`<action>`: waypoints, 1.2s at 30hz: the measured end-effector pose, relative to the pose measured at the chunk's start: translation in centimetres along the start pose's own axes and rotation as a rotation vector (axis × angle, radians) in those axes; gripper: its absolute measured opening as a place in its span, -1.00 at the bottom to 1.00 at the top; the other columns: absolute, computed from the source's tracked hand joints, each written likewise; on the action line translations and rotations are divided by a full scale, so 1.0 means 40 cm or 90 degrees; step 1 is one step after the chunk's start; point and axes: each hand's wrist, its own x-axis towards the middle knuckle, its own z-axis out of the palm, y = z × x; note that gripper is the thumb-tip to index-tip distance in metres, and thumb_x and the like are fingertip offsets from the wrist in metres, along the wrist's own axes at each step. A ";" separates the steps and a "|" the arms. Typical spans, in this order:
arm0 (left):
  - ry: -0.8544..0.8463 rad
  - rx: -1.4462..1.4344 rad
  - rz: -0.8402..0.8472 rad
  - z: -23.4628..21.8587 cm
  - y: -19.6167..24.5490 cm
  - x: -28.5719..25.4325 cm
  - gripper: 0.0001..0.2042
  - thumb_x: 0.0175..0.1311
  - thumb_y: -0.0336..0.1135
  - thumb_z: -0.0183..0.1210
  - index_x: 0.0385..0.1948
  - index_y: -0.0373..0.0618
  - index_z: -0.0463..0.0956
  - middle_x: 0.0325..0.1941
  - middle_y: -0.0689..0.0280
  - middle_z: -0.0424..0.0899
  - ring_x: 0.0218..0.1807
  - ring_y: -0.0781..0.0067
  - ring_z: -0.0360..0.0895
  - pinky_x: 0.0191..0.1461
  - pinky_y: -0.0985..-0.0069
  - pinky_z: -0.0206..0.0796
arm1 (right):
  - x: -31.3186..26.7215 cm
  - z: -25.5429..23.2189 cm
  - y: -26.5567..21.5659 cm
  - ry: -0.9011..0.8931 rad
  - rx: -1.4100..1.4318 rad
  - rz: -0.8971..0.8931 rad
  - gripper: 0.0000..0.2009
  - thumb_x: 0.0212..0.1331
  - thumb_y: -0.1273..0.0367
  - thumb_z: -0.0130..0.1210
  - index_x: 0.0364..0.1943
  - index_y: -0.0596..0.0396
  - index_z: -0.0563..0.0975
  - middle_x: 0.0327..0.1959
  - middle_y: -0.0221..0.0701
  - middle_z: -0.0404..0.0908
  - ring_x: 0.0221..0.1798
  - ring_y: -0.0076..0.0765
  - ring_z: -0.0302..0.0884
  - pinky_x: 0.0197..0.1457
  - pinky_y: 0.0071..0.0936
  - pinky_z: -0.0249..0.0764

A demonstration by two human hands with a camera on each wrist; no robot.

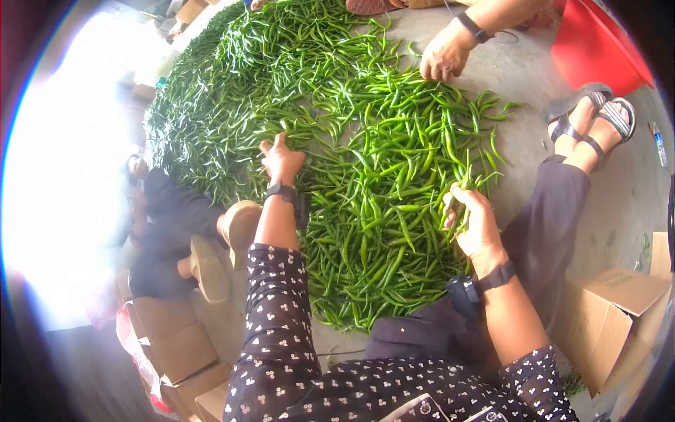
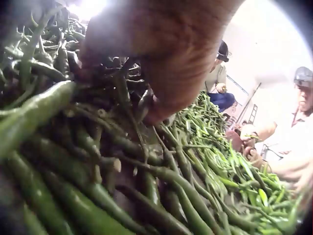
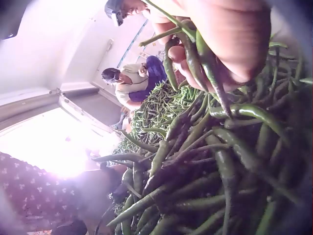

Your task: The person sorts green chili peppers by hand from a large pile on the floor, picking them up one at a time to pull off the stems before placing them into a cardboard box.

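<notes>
A broad heap of green chili peppers point(image 1: 394, 162) covers the floor in front of me. My left hand point(image 1: 281, 162) reaches to the left part of the heap, fingers spread and pointing down. In the left wrist view, the thumb and fingers of this hand point(image 2: 171, 54) stand apart over chili stems, the fingertips in shadow. On the right, my right hand point(image 1: 479, 221) grips a small bunch of green chilies point(image 1: 460, 211) just above the heap's edge. The right wrist view shows these held chilies point(image 3: 203, 58) hanging under the curled fingers.
Another person's hand point(image 1: 446, 56) touches the far right of the heap. A red tub point(image 1: 598, 46) stands at the far right, near sandaled feet point(image 1: 598, 130). Cardboard boxes point(image 1: 612, 316) lie at right and lower left. Another person's shoes point(image 1: 242, 228) are beside my left arm.
</notes>
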 end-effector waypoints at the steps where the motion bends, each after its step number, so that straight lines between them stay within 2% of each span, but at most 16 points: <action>1: -0.002 -0.038 0.048 0.010 -0.004 -0.006 -0.39 -0.22 -0.34 0.22 0.06 0.23 0.34 0.29 0.06 0.03 0.10 -0.13 0.32 0.13 0.26 0.28 | -0.001 -0.003 -0.001 -0.002 0.002 -0.002 -0.91 0.08 0.35 0.03 -0.44 0.06 0.44 -0.56 -0.46 0.45 -0.62 -0.56 0.36 -0.58 -0.60 0.35; 5: -0.045 -0.093 0.261 0.026 0.006 -0.083 -0.44 -0.28 -0.45 0.15 -0.04 0.17 0.42 0.19 0.08 0.22 0.05 -0.02 0.38 0.07 0.33 0.30 | -0.009 -0.019 -0.006 0.010 -0.011 -0.008 -0.91 0.06 0.34 0.03 -0.44 0.04 0.44 -0.55 -0.47 0.46 -0.62 -0.56 0.36 -0.57 -0.58 0.35; 6: -0.021 -0.104 0.319 0.033 0.003 -0.106 -0.45 -0.30 -0.48 0.14 -0.07 0.15 0.43 0.12 0.10 0.29 0.04 0.02 0.38 0.05 0.34 0.30 | -0.012 -0.025 -0.006 0.016 0.012 -0.005 -0.91 0.06 0.34 0.03 -0.44 0.04 0.44 -0.55 -0.47 0.45 -0.62 -0.55 0.37 -0.56 -0.57 0.35; 9: -0.080 -0.248 0.336 -0.021 0.012 -0.198 -0.48 -0.30 -0.52 0.11 -0.11 0.11 0.44 -0.02 0.13 0.38 -0.01 0.06 0.39 0.06 0.37 0.27 | -0.017 -0.044 -0.011 0.012 0.041 -0.004 -0.92 0.05 0.35 0.04 -0.44 0.02 0.44 -0.55 -0.47 0.44 -0.62 -0.55 0.36 -0.54 -0.54 0.35; 12: -0.056 -0.297 0.473 -0.065 -0.010 -0.294 -0.50 -0.30 -0.56 0.09 -0.14 0.04 0.44 -0.05 0.14 0.40 0.02 0.09 0.36 0.08 0.38 0.25 | -0.018 -0.052 -0.012 0.008 0.065 -0.007 -0.93 0.07 0.36 0.03 -0.46 0.00 0.42 -0.58 -0.48 0.43 -0.63 -0.55 0.34 -0.55 -0.52 0.33; 13: -0.073 -0.310 0.467 -0.097 -0.010 -0.340 -0.53 -0.29 -0.56 0.10 -0.16 0.03 0.45 -0.05 0.13 0.40 0.03 0.10 0.36 0.09 0.37 0.24 | -0.018 -0.053 -0.013 0.004 0.064 -0.006 -0.93 0.07 0.36 0.03 -0.46 0.00 0.42 -0.58 -0.48 0.43 -0.63 -0.55 0.34 -0.55 -0.52 0.33; 16: 0.007 -0.273 0.478 -0.121 -0.060 -0.424 -0.59 -0.27 -0.57 0.11 -0.23 -0.01 0.48 -0.07 0.12 0.41 0.01 0.09 0.38 0.08 0.38 0.24 | -0.021 -0.058 -0.013 0.011 0.076 0.000 -0.92 0.08 0.34 0.03 -0.47 -0.01 0.42 -0.59 -0.48 0.43 -0.64 -0.55 0.34 -0.55 -0.51 0.33; 18: -0.067 -0.305 0.515 -0.141 -0.101 -0.470 -0.67 -0.24 -0.57 0.13 -0.31 -0.05 0.51 -0.12 0.13 0.44 -0.07 0.11 0.43 0.00 0.39 0.28 | -0.025 -0.061 -0.015 0.014 0.079 0.004 -0.91 0.07 0.34 0.04 -0.47 -0.01 0.42 -0.58 -0.48 0.43 -0.64 -0.55 0.34 -0.56 -0.51 0.33; 19: -0.179 -0.344 0.434 -0.162 -0.110 -0.508 -0.70 -0.22 -0.61 0.12 -0.34 -0.13 0.52 -0.17 0.17 0.49 -0.08 0.23 0.46 -0.02 0.48 0.28 | -0.026 -0.064 -0.016 0.018 0.083 0.005 -0.91 0.07 0.33 0.05 -0.47 -0.02 0.42 -0.58 -0.48 0.43 -0.65 -0.55 0.34 -0.56 -0.51 0.33; 23: -0.226 -0.338 0.384 -0.145 -0.193 -0.582 -0.76 -0.15 -0.61 0.11 -0.35 -0.18 0.51 -0.23 0.22 0.51 -0.15 0.35 0.48 -0.08 0.55 0.28 | -0.039 -0.078 -0.015 -0.003 0.095 -0.003 -0.88 0.04 0.29 0.08 -0.41 -0.05 0.41 -0.54 -0.49 0.48 -0.58 -0.56 0.33 -0.50 -0.56 0.31; 25: -0.161 -0.427 0.336 -0.125 -0.241 -0.591 -0.79 -0.10 -0.60 0.08 -0.35 -0.20 0.51 -0.28 0.24 0.54 -0.17 0.41 0.48 -0.05 0.56 0.26 | -0.047 -0.080 -0.017 -0.012 0.095 -0.001 -0.88 0.04 0.30 0.09 -0.41 -0.07 0.39 -0.52 -0.48 0.48 -0.56 -0.56 0.33 -0.48 -0.56 0.31; 27: -0.130 -0.495 0.253 -0.122 -0.273 -0.588 -0.79 -0.09 -0.61 0.04 -0.37 -0.21 0.52 -0.21 0.19 0.56 -0.10 0.35 0.49 0.02 0.52 0.25 | -0.055 -0.077 -0.019 0.002 0.093 -0.009 -0.88 0.04 0.29 0.09 -0.41 -0.07 0.39 -0.52 -0.48 0.48 -0.56 -0.57 0.33 -0.48 -0.56 0.30; 31: -0.053 -0.581 0.223 -0.137 -0.283 -0.552 -0.75 -0.11 -0.60 0.01 -0.34 -0.18 0.53 -0.11 0.16 0.54 0.04 0.28 0.43 0.16 0.49 0.16 | -0.053 -0.086 -0.015 -0.012 0.088 -0.025 -0.88 0.04 0.29 0.09 -0.42 -0.07 0.40 -0.52 -0.48 0.48 -0.57 -0.57 0.32 -0.48 -0.56 0.29; 33: 0.072 -0.429 0.225 -0.154 -0.262 -0.537 -0.71 -0.11 -0.60 -0.02 -0.30 -0.15 0.54 -0.02 0.11 0.48 0.10 0.22 0.38 0.18 0.42 0.15 | -0.052 -0.087 -0.014 -0.012 0.088 -0.030 -0.88 0.04 0.29 0.09 -0.43 -0.06 0.40 -0.53 -0.48 0.48 -0.58 -0.57 0.32 -0.49 -0.55 0.29; 34: 0.068 -0.381 0.231 -0.150 -0.256 -0.523 -0.69 -0.11 -0.54 0.00 -0.26 -0.09 0.54 0.06 0.08 0.42 0.13 0.16 0.34 0.20 0.34 0.14 | -0.056 -0.085 -0.014 -0.001 0.091 -0.031 -0.90 0.05 0.31 0.07 -0.45 -0.06 0.41 -0.56 -0.50 0.45 -0.60 -0.56 0.32 -0.51 -0.54 0.29; 36: 0.086 -0.307 0.270 -0.147 -0.222 -0.497 -0.69 -0.11 -0.52 0.02 -0.24 -0.06 0.54 0.06 0.09 0.41 0.12 0.15 0.34 0.20 0.33 0.14 | -0.061 -0.081 -0.018 0.010 0.091 -0.035 -0.92 0.05 0.32 0.06 -0.47 -0.07 0.42 -0.59 -0.52 0.42 -0.61 -0.56 0.32 -0.54 -0.54 0.29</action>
